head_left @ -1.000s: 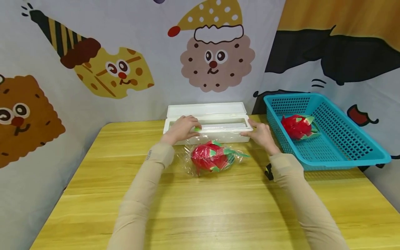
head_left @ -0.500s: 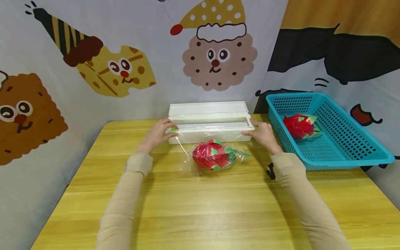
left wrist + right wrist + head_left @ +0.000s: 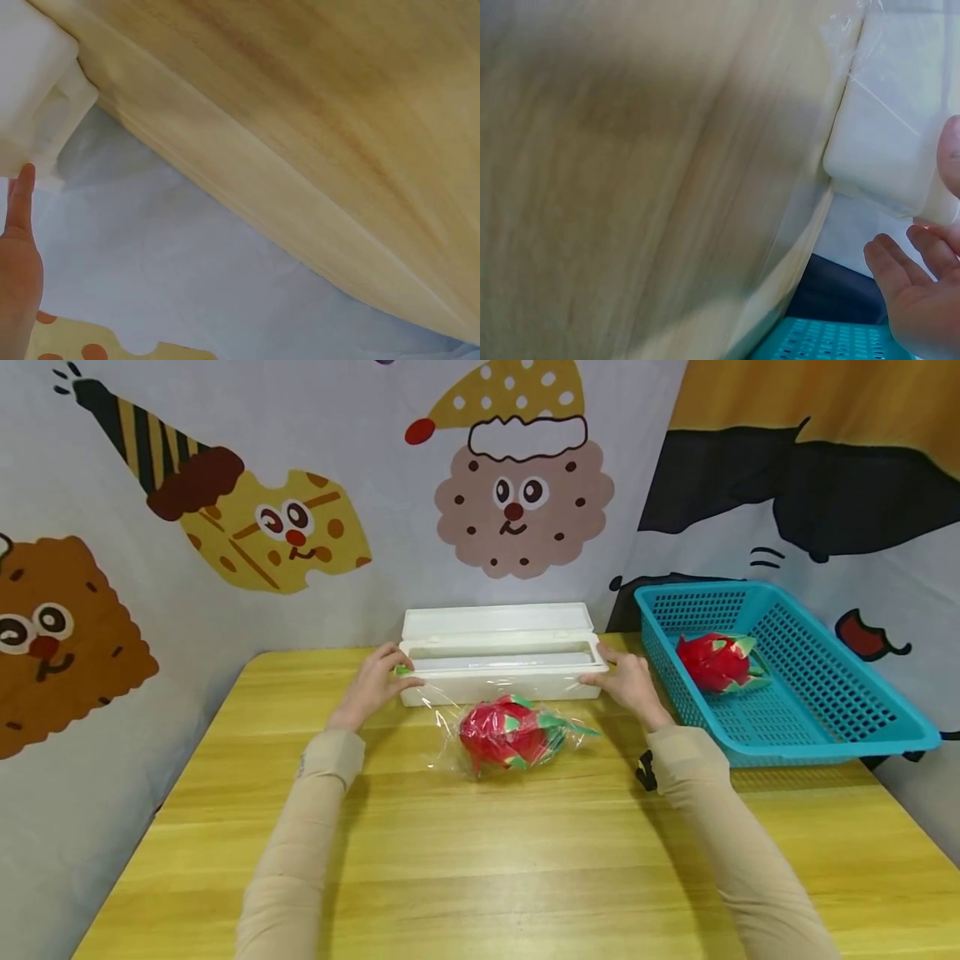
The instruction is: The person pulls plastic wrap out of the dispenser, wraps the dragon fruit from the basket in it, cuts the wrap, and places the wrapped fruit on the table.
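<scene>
A white cling film box (image 3: 502, 685) stands at the back of the table, its lid (image 3: 498, 622) raised. My left hand (image 3: 369, 685) is at its left end and pinches a small green slide cutter (image 3: 402, 670) on the front edge. With thumb in front and fingers behind, my right hand (image 3: 632, 685) grips the right end. Just before the box lies a red dragon fruit (image 3: 498, 735) with green tips, loosely covered in clear film (image 3: 447, 747). In the right wrist view, film (image 3: 847, 37) hangs by the box. A finger touches the box end (image 3: 45, 120) in the left wrist view.
A blue mesh basket (image 3: 840, 750) stands at the right with a second dragon fruit (image 3: 714, 662) in it. A small black object (image 3: 646, 772) lies beside my right forearm. Behind the box hangs a printed cloth (image 3: 315, 618), close to the table's back edge.
My left hand has slid from near the middle of the box to its left end, with the green cutter. The right hand has stayed at the right end; the dragon fruit has not moved.
</scene>
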